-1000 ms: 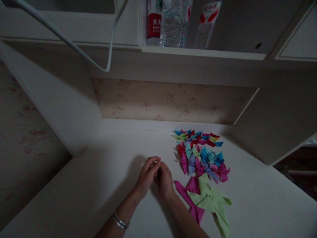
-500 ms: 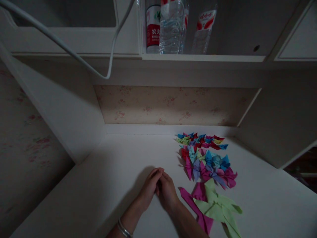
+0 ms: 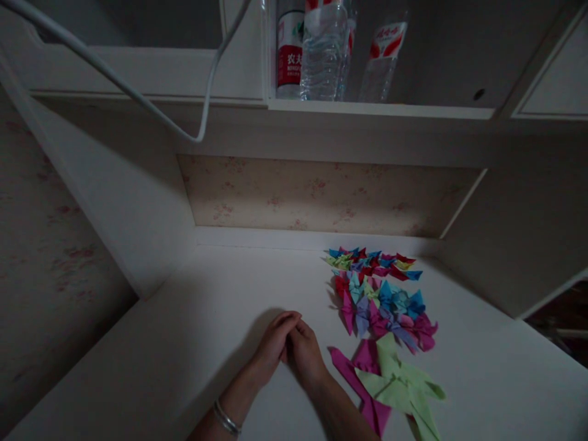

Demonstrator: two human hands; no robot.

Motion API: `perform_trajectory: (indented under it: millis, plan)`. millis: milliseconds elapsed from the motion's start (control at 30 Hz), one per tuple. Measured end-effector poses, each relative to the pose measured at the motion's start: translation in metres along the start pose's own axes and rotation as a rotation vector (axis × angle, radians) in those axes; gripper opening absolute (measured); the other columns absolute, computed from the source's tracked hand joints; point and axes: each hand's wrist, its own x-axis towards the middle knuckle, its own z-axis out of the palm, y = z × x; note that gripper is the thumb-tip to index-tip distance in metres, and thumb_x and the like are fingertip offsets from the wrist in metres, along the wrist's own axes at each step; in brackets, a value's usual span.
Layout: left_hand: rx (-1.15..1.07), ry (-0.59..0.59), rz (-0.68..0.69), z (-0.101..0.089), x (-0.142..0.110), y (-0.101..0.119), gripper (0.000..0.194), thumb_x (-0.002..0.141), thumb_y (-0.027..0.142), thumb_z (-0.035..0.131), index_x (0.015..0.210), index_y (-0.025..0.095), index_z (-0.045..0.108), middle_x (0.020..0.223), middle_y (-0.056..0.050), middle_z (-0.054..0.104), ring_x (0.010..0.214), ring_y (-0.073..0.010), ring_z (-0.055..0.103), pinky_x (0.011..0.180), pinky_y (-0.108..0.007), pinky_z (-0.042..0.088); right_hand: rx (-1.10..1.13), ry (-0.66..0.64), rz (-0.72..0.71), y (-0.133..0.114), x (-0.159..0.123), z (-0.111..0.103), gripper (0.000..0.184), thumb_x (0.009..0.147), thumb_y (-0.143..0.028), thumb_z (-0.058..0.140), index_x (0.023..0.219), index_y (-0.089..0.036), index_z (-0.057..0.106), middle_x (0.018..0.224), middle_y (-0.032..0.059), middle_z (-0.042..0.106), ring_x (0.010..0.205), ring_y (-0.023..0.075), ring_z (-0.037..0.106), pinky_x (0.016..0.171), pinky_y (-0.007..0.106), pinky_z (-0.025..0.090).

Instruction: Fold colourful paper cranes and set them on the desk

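On the white desk (image 3: 220, 294), my left hand (image 3: 276, 335) and my right hand (image 3: 304, 350) rest together, their curled fingers meeting at the tips. Nothing shows between them, though the inner sides of the palms are hidden. A silver bangle (image 3: 226, 419) circles my left wrist. Right of my right hand lies a large light green folded paper bird (image 3: 402, 383), partly over a magenta folded paper bird (image 3: 367, 361). Behind these two is a cluster of small coloured paper birds (image 3: 381, 300), with a row of smaller ones (image 3: 372, 260) farther back.
Above the desk, an open shelf (image 3: 381, 110) holds plastic bottles (image 3: 324, 55). A white cable (image 3: 151, 113) hangs in a loop at the upper left. Side panels (image 3: 514, 245) close in the desk, and floral wallpaper (image 3: 298, 193) covers the back.
The view has shifted and tilted slightly. My hands stay clasped in nearly the same spot, and the paper birds lie as before.
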Motion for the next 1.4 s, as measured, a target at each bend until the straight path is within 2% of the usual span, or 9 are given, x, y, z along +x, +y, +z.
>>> perform_trajectory:
  millis: [167,467,667,800,867,933,1000,1167,1400]
  plan:
    - [0.016,0.001,-0.012,-0.002,0.0,-0.001,0.041,0.07,0.051,0.066,0.094,0.018,0.067,0.076,0.0,0.066,0.044,-0.0065,0.047,0.035,-0.018,0.02,-0.071,-0.001,-0.019,-0.002,-0.002,0.001,0.027,0.082,-0.04,0.053,0.08,-0.016,0.065,0.047,-0.0031,0.054,0.039,0.0113,0.045,0.039,0.022,0.028]
    - [-0.003,0.007,0.041,0.0,-0.006,0.007,0.027,0.071,0.039,0.067,0.087,0.018,0.07,0.082,-0.003,0.07,0.071,-0.0153,0.062,0.056,-0.022,0.043,-0.112,0.08,-0.011,0.001,-0.002,0.001,0.022,0.076,-0.039,0.057,0.078,-0.019,0.065,0.053,-0.0014,0.058,0.044,0.0135,0.049,0.043,0.024,0.033]
    - [-0.004,-0.023,0.008,-0.003,-0.003,0.0,0.033,0.072,0.043,0.066,0.094,0.018,0.068,0.085,-0.005,0.07,0.073,-0.0181,0.064,0.05,-0.021,0.04,-0.187,0.059,-0.022,0.002,-0.002,-0.001,0.025,0.079,-0.039,0.052,0.08,-0.017,0.065,0.053,-0.0018,0.057,0.045,0.013,0.049,0.043,0.024,0.034]
    - [-0.028,-0.027,0.033,-0.003,-0.001,0.0,0.032,0.07,0.041,0.068,0.091,0.017,0.068,0.091,-0.006,0.071,0.082,-0.0201,0.065,0.06,-0.023,0.045,-0.251,0.074,-0.045,0.001,-0.003,-0.002,0.026,0.079,-0.038,0.051,0.081,-0.015,0.064,0.057,-0.0006,0.059,0.05,0.0131,0.052,0.047,0.023,0.037]
    - [-0.018,-0.012,0.004,-0.002,0.0,0.001,0.035,0.068,0.042,0.069,0.092,0.017,0.068,0.09,-0.006,0.071,0.074,-0.0182,0.064,0.054,-0.022,0.043,-0.272,0.079,-0.048,0.001,-0.003,-0.002,0.026,0.08,-0.037,0.05,0.081,-0.015,0.064,0.057,-0.0007,0.059,0.049,0.013,0.052,0.047,0.023,0.038]
    - [0.016,0.012,-0.039,-0.002,0.0,0.001,0.038,0.067,0.044,0.069,0.094,0.017,0.068,0.084,-0.005,0.071,0.059,-0.014,0.06,0.043,-0.02,0.033,-0.283,0.08,-0.05,0.001,-0.003,-0.001,0.027,0.081,-0.037,0.048,0.081,-0.016,0.064,0.056,-0.0008,0.059,0.048,0.0129,0.051,0.046,0.023,0.037]
    - [0.038,0.017,-0.043,-0.002,0.0,0.001,0.038,0.068,0.045,0.068,0.094,0.018,0.068,0.081,-0.004,0.07,0.052,-0.0114,0.055,0.039,-0.02,0.027,-0.289,0.074,-0.049,0.0,-0.002,-0.001,0.027,0.081,-0.037,0.047,0.08,-0.016,0.064,0.056,-0.0006,0.059,0.047,0.0131,0.051,0.045,0.023,0.037]
    - [0.022,0.009,0.026,-0.002,-0.003,0.003,0.03,0.07,0.04,0.068,0.09,0.018,0.07,0.088,-0.005,0.071,0.065,-0.0144,0.061,0.051,-0.021,0.039,-0.296,0.067,-0.049,0.0,-0.002,0.0,0.025,0.08,-0.035,0.046,0.079,-0.016,0.063,0.056,0.0,0.059,0.046,0.0132,0.051,0.043,0.023,0.036]
    - [0.021,0.023,0.032,0.0,-0.005,0.009,0.027,0.067,0.037,0.069,0.084,0.017,0.07,0.075,-0.004,0.069,0.066,-0.0158,0.06,0.056,-0.023,0.042,-0.26,0.064,-0.029,0.003,-0.003,-0.001,0.025,0.08,-0.037,0.047,0.082,-0.017,0.062,0.054,-0.0013,0.057,0.043,0.0127,0.05,0.042,0.023,0.036]
